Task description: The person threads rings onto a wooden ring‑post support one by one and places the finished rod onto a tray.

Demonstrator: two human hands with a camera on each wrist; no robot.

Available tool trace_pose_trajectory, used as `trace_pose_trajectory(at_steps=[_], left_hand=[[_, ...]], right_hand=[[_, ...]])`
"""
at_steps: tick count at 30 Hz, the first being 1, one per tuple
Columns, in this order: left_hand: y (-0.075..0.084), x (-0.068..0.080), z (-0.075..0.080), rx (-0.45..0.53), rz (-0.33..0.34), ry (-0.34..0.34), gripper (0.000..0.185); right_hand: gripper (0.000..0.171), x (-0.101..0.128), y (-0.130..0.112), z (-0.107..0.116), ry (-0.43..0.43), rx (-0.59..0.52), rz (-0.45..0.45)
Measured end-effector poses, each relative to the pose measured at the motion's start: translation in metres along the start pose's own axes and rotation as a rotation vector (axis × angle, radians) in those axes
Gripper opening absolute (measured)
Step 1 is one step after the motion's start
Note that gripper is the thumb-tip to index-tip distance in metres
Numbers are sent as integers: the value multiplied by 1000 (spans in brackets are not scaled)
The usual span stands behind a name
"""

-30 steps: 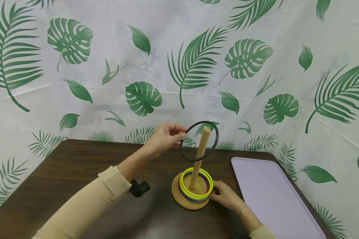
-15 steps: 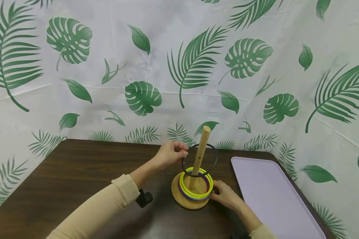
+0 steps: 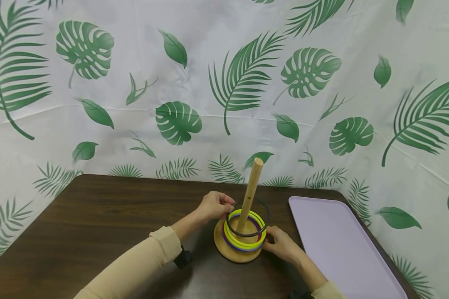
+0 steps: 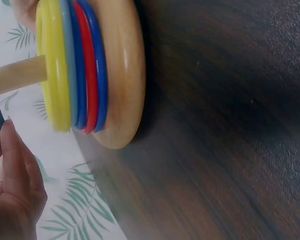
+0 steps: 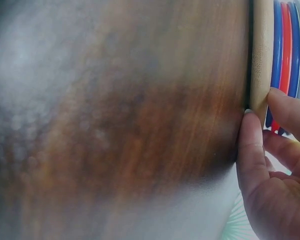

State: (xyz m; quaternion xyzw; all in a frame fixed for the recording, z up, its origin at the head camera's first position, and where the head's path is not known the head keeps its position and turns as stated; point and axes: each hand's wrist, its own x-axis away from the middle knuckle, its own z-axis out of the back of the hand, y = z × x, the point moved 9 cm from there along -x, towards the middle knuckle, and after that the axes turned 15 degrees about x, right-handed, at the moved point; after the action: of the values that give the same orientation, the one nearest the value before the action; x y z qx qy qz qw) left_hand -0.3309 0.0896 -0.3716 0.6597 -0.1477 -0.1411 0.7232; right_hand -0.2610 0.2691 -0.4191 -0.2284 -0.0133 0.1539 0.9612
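Observation:
My left hand (image 3: 214, 206) pinches a thin black ring (image 3: 247, 236) at its left side, between thumb and fingertips. This ring surrounds the wooden peg (image 3: 252, 182) low down, slightly tilted, just above the stacked rings. Yellow rings (image 4: 55, 97) top the stack; beneath them lie a light blue ring (image 4: 70, 65), a red ring (image 4: 87, 75) and blue rings (image 4: 101, 75). All rest on a round wooden base (image 4: 126, 70). My right hand (image 3: 282, 245) holds the base's right edge, thumb on top and a finger at its side in the right wrist view.
A lilac tray (image 3: 344, 245) lies at the right of the dark wooden table (image 3: 108, 216). Behind the table hangs a white cloth (image 3: 134, 62) printed with green leaves. A black wrist camera (image 3: 183, 258) sits under the left wrist.
My left hand has lowered the black ring from around the peg's top to near the stack, and the ring has tipped flatter. My right hand stays on the base.

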Motion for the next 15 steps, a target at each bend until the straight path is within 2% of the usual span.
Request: trace_pose_trajectory(at_steps=[5,15], left_hand=[[-4,-1,-5,-31,6,-11,15],[-13,-4,-6,-89,30,19,12]], right_hand=[[17,1,0,0,3,13,-10],[19,0,1,0,-17,36,-19]])
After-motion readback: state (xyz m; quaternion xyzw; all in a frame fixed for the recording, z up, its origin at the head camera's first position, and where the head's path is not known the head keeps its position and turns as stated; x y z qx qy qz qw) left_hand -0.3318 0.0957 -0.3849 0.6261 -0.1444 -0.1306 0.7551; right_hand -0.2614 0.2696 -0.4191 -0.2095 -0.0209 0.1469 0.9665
